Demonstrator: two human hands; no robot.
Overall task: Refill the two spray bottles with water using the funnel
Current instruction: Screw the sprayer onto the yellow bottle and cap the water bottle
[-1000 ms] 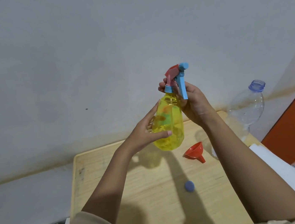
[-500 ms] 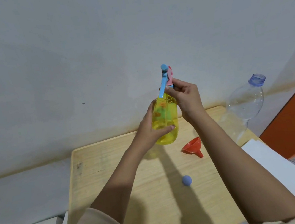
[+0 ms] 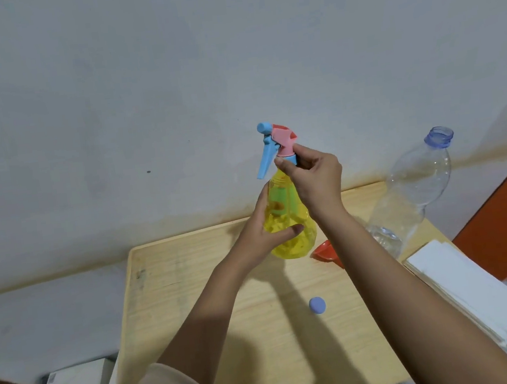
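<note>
Head: hands (image 3: 283,207) grip yellow spray bottle (image 3: 289,219), R at collar.

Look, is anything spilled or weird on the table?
No spill shows. The orange funnel lies tipped on its side on the wooden table, and the blue cap sits loose, away from the open clear bottle. Otherwise nothing stands out.

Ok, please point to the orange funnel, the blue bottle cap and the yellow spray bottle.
orange funnel (image 3: 322,252), head view, cone wall.
blue bottle cap (image 3: 317,305), head view, top face.
yellow spray bottle (image 3: 293,241), head view, lower body.
</note>
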